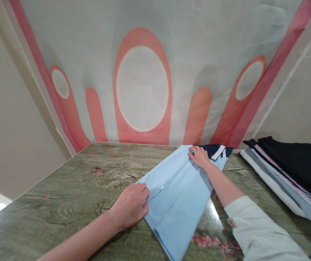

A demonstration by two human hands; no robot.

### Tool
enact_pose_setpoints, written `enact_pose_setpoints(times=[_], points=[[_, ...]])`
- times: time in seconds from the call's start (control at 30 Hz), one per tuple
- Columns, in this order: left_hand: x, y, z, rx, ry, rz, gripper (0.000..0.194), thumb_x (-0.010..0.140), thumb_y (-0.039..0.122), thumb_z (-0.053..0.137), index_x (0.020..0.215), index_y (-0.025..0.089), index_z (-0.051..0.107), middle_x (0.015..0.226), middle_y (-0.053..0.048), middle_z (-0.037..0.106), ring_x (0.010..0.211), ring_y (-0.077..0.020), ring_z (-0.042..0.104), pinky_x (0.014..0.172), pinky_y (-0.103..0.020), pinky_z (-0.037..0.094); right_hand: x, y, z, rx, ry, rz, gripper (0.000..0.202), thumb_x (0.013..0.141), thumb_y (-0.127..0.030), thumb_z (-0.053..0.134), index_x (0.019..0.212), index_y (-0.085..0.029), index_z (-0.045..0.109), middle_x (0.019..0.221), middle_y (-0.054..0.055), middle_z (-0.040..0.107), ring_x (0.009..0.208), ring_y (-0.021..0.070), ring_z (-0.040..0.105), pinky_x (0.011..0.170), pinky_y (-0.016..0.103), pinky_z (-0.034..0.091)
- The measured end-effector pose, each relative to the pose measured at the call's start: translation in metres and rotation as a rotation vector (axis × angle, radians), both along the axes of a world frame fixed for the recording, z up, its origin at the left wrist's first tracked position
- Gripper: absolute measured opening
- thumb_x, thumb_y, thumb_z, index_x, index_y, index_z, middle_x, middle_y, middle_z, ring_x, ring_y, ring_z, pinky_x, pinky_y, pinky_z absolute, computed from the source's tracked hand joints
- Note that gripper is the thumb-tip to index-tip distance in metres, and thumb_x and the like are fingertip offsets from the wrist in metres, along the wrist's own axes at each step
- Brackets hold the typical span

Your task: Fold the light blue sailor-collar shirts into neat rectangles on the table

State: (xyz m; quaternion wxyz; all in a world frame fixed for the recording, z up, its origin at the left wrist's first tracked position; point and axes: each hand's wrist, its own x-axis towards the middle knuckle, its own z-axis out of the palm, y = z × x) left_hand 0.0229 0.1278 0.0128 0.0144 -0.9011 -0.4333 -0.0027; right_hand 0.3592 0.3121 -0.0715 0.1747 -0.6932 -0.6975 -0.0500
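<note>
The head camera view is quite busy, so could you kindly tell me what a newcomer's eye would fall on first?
Probably the large coral arch with its pale oval, upper middle behind the table. Next comes the light blue garment slanting across the table, with the left hand at its left edge and the right hand near its dark top. Far right lies a clothing stack, black on top.

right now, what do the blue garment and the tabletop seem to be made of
Blue garment: matte fabric, judging by its soft folds; fibre unclear.
Tabletop: glossy, reflecting light brightly, with a wood-grain pattern; possibly laminate or a printed cover.
</note>
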Motion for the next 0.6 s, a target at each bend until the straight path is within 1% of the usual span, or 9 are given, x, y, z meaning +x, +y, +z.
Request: enact_pose_setpoints(times=[0.1,0.2,0.33,0.4,0.47,0.53,0.6], points=[[0.003,-0.006,0.006,0.012,0.09,0.008,0.012,0.081,0.016,0.04,0.079,0.017,0.052,0.081,-0.007,0.056,0.076,-0.0211,0.052,0.071,-0.034,0.042,0.0,0.001,0.0,-0.004,0.002,-0.001,0.036,0.089,-0.036,0.034,0.117,-0.023,0.054,0.126,0.007,0.051,0.107,0.0263,0.044,0.083,0.039,0.037],[0.007,-0.01,0.008,-0.002,0.119,-0.005,0.013,0.079,0.011,0.04,0.081,0.017,0.051,0.083,-0.006,0.056,0.077,-0.0213,0.051,0.072,-0.035,0.042,0.0,0.001,0.0,-0.005,0.004,0.002,0.035,0.09,-0.035,0.033,0.116,-0.024,0.055,0.126,0.005,0.051,0.106,0.026,0.045,0.083,0.038,0.037],[0.008,-0.012,0.008,-0.024,0.084,-0.015,0.02,0.072,0.005,0.043,0.085,0.018,0.052,0.089,-0.006,0.055,0.083,-0.0215,0.05,0.077,-0.036,0.041,0.0,0.001,0.0,-0.004,0.008,0.0,0.035,0.09,-0.035,0.033,0.117,-0.025,0.054,0.126,0.006,0.051,0.107,0.0255,0.044,0.084,0.038,0.036],[0.006,-0.013,0.008,-0.049,0.019,-0.024,0.027,0.07,0.004,0.044,0.091,0.019,0.052,0.092,-0.005,0.055,0.086,-0.0213,0.05,0.081,-0.036,0.041,0.0,0.001,0.0,-0.003,0.01,-0.002,0.035,0.09,-0.035,0.033,0.117,-0.025,0.054,0.126,0.006,0.051,0.107,0.0254,0.044,0.084,0.038,0.036],[0.003,-0.013,0.008,-0.073,-0.092,-0.071,0.032,0.071,0.008,0.048,0.102,0.02,0.051,0.1,-0.006,0.054,0.094,-0.0217,0.048,0.087,-0.037,0.039,-0.001,0.0,0.001,-0.004,0.011,-0.001,0.035,0.09,-0.035,0.034,0.117,-0.025,0.054,0.126,0.006,0.051,0.107,0.0253,0.044,0.085,0.038,0.036],[-0.002,-0.009,0.007,-0.087,-0.204,-0.13,0.037,0.075,0.02,0.054,0.112,0.021,0.048,0.111,-0.007,0.05,0.104,-0.023,0.045,0.094,-0.038,0.036,-0.001,0.0,0.001,-0.003,0.013,0.0,0.035,0.089,-0.036,0.035,0.117,-0.024,0.054,0.126,0.006,0.051,0.107,0.0253,0.044,0.085,0.038,0.036],[-0.009,0.0,0.0,-0.082,-0.284,-0.136,0.04,0.079,0.032,0.055,0.117,0.022,0.047,0.121,-0.008,0.046,0.113,-0.0245,0.041,0.099,-0.041,0.032,-0.002,-0.001,0.002,-0.001,0.015,0.002,0.035,0.089,-0.036,0.036,0.117,-0.024,0.054,0.126,0.006,0.051,0.107,0.0252,0.044,0.085,0.038,0.036]])
